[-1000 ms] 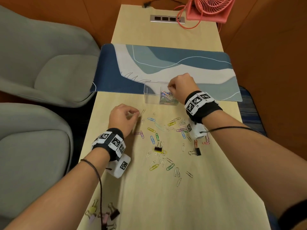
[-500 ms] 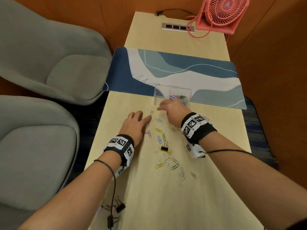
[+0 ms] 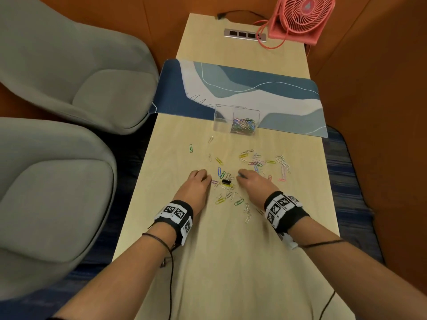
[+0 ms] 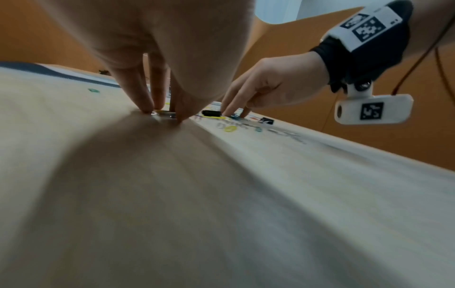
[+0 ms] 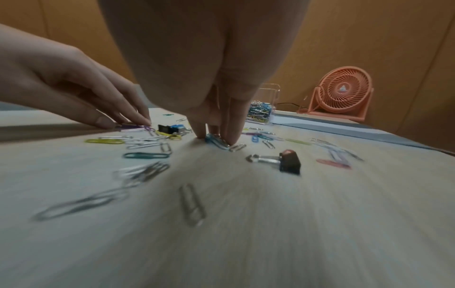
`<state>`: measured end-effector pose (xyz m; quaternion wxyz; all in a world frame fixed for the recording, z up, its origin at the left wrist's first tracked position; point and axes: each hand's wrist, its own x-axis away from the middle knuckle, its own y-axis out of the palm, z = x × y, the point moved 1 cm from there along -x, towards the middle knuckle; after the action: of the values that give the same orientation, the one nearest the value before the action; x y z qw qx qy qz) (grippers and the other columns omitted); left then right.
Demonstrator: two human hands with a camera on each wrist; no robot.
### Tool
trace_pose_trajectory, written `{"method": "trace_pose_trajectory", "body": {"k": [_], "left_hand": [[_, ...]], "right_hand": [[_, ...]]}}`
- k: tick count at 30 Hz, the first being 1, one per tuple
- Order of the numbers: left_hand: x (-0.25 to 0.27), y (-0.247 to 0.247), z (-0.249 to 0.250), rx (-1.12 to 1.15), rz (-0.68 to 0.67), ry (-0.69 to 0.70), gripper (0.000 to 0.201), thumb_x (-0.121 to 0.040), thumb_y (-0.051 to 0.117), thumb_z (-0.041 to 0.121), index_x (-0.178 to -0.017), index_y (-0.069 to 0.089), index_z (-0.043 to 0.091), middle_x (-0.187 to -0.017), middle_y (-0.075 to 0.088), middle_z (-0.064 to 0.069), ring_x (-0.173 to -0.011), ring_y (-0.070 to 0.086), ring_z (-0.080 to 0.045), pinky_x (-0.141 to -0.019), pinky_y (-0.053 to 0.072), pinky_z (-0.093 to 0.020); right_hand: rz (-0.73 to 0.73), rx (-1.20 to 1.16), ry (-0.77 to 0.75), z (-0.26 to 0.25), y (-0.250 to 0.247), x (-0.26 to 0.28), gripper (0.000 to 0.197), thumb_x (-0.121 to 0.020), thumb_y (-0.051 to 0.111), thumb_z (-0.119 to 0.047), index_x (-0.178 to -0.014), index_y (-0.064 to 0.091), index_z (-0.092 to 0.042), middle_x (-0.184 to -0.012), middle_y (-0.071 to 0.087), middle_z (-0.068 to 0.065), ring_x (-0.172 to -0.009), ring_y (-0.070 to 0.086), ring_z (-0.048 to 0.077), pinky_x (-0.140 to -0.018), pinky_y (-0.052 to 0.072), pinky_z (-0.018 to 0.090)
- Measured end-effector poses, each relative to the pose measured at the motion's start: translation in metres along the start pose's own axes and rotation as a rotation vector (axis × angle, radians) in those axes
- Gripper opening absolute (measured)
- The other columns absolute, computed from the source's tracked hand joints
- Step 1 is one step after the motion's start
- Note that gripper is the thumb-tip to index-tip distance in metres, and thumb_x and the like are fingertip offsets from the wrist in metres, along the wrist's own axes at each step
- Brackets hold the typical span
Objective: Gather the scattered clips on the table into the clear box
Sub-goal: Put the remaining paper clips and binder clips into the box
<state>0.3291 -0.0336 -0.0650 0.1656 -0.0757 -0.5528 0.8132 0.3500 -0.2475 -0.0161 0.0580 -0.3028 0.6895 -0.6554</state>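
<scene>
My right hand (image 3: 253,184) has its fingers (image 5: 235,124) drawn together, tips down on the surface (image 3: 231,262), pinching a blue paper clip (image 5: 216,141) that lies flat under them. My left hand (image 3: 196,187) is beside it, fingers (image 4: 138,91) close together and reaching down with the thumb to a purple paper clip (image 5: 134,126); the tips touch it, but I cannot tell whether they have it gripped. Between my two hands sits a black binder clip (image 3: 226,182) on a yellow clip, and a second black binder clip (image 5: 289,160) lies just right of my right fingertips, handles flat.

Around the hands the scattered clips (image 3: 256,161) spread over the surface in many colours: yellow, green, blue, pink and plain silver, most ahead and to the right, some nearer me between my wrists. One green clip (image 3: 191,148) lies apart to the left.

Farther ahead stands the clear box (image 3: 235,121), at the near edge of a blue and white mat (image 3: 242,88), with a heap of coloured clips already in its right part. At the far right corner is a pink fan (image 3: 300,18), and a socket strip (image 3: 244,34) is set in the surface beside it. Two grey chairs (image 3: 76,72) stand to my left. Both wrists wear black bands (image 3: 283,210) with square markers.
</scene>
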Motion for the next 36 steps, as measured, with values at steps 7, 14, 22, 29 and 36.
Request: {"method": "trace_pose_trajectory", "body": {"k": [7,14,22,29,36], "left_hand": [[0.032,-0.008,0.033,0.139,0.073,-0.035,0.026,-0.088,0.057,0.014,-0.113,0.067,0.013,-0.11,0.059,-0.005,-0.1,0.052,-0.024,-0.086,0.05,-0.04],[0.036,-0.006,0.053,0.21,-0.073,-0.233,0.064,-0.085,0.064,0.037,-0.141,0.039,0.017,-0.123,0.039,-0.009,-0.114,0.041,-0.025,-0.1,0.043,-0.036],[0.024,0.014,0.072,0.104,-0.004,-0.087,0.026,-0.092,0.056,0.013,-0.115,0.067,0.014,-0.115,0.052,-0.013,-0.103,0.048,-0.03,-0.084,0.05,-0.04],[0.024,0.01,0.067,0.155,0.025,-0.125,0.016,-0.088,0.06,0.008,-0.088,0.076,0.007,-0.087,0.063,-0.012,-0.077,0.06,-0.03,-0.07,0.052,-0.038],[0.022,-0.002,0.063,0.453,0.112,-0.358,0.012,-0.083,0.072,0.013,-0.092,0.079,0.015,-0.09,0.075,-0.003,-0.082,0.067,-0.018,-0.079,0.049,-0.018]], "right_hand": [[0.111,-0.235,0.16,-0.003,0.026,0.058,0.041,-0.083,0.049,0.007,-0.117,0.065,-0.01,-0.111,0.057,0.008,-0.099,0.058,0.027,-0.085,0.052,0.035],[0.071,-0.368,0.577,-0.007,0.051,0.099,0.054,-0.071,0.076,-0.042,-0.109,0.059,-0.008,-0.096,0.043,0.001,-0.082,0.04,0.014,-0.077,0.04,0.025],[0.158,-0.321,0.509,-0.039,0.044,0.066,0.065,-0.088,0.062,-0.029,-0.144,0.035,-0.013,-0.135,0.04,0.013,-0.116,0.046,0.03,-0.101,0.04,0.034],[0.062,-0.037,0.328,-0.06,0.035,0.057,0.044,-0.087,0.04,0.01,-0.129,0.046,-0.003,-0.127,0.047,0.016,-0.116,0.045,0.029,-0.09,0.044,0.033],[-0.042,0.042,0.272,-0.055,0.017,0.042,0.029,-0.086,0.045,0.012,-0.108,0.06,0.0,-0.111,0.056,0.017,-0.101,0.06,0.032,-0.085,0.049,0.036]]}}
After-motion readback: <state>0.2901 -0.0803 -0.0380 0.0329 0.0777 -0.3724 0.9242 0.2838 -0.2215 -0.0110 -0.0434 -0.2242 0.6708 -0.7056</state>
